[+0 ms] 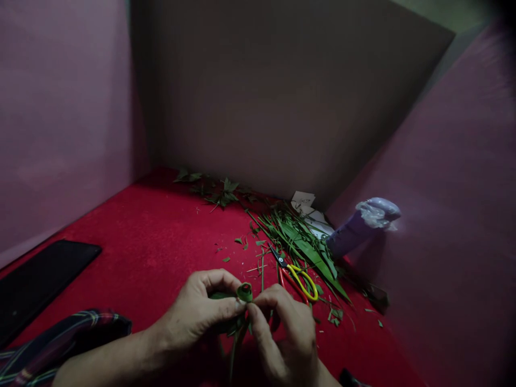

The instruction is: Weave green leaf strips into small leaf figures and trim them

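My left hand [201,312] and my right hand [284,333] meet low in the middle of the view, both pinched on a small rolled green leaf bud [244,292] with a red centre. The bud's stem [234,346] hangs down between my hands. Fingers of both hands are closed round the leaf roll. Just behind my right hand lie scissors [298,277] with one yellow and one red handle, on the red cloth [153,242].
A pile of long green leaves [306,247] lies behind the scissors, with more leaf scraps [217,193] at the back. A purple wrapped roll [358,226] leans at right. A black flat slab [40,279] sits at left. Cardboard and pink walls enclose the space.
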{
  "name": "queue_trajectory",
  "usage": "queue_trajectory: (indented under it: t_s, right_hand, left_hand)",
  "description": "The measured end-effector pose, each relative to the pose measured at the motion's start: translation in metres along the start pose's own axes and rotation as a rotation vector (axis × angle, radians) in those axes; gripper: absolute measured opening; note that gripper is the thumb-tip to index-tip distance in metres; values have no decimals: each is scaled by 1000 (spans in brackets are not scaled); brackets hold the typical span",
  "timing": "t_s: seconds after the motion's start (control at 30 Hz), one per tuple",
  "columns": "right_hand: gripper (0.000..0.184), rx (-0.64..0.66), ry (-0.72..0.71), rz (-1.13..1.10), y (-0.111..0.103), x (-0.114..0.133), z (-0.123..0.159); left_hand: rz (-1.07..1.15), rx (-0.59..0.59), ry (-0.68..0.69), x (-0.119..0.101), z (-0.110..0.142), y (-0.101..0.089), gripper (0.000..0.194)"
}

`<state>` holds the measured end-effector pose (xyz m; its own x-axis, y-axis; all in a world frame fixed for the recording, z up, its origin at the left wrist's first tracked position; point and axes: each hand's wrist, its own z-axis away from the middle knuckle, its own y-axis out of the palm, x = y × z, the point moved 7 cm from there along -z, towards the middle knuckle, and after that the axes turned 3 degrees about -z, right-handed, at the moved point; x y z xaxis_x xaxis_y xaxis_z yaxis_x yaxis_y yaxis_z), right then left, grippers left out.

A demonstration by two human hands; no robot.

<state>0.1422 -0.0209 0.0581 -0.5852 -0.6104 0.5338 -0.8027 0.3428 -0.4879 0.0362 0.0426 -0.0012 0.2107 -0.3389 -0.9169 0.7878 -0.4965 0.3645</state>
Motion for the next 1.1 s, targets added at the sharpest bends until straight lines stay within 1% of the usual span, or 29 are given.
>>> queue_trajectory:
  t_s: [0.07,0.33,0.5,0.63,0.87,0.97,1.03,1.1]
  right_hand:
    - [10,5,-11,-2,1,0,1]
    - [12,-18,-37,-21,-2,-3,3]
    - [14,-17,-22,-42,0,-6,5]
    - [15,-43,-15,-13,0,-8,7]
    - [15,-62,-57,59,-1,-7,7]
    - [16,-34,10,14,-2,-9,3]
    - [16,8,106,-90,-1,-13,0]
    - [11,26,212,-188,-1,-19,0]
  left_hand:
    - [3,-1,6,-1,-1,1,22]
    - [-37,24,71,-5,-1,1,18]
    - [-46,-3,98,-10,-1,-1,18]
    - [-53,-32,126,-13,-1,-4,17]
    - [-142,-65,206,-21,2,-4,14]
    - [-156,-85,197,-21,2,-6,14]
    - [-144,-93,181,-21,2,-6,14]
    - [-125,-83,148,-20,1,-5,15]
